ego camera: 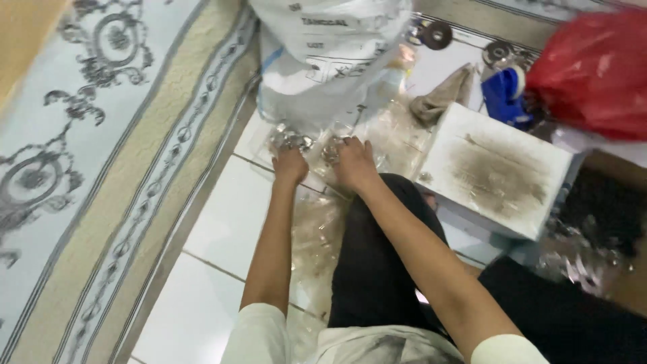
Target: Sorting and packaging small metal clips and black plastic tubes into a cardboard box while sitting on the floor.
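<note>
Head view looks straight down along two bare forearms, and the left hand is closed over a crinkled clear plastic bag with small shiny metal pieces showing just beyond the knuckles. Right beside it, nearly touching, the right hand is curled onto the same plastic, fingers bent down into the film; what sits under its fingers is too blurred to tell. That bag lies on the white tiled floor, straight ahead of the person's knee in dark trousers. Just past both hands stands a big white sack, bulging and upright. Off to the right, a white block with a grey smudged top sits near the knee, with a blue tool and a red plastic bag behind it. Over on the left, a pale patterned carpet borders the tiles.
</note>
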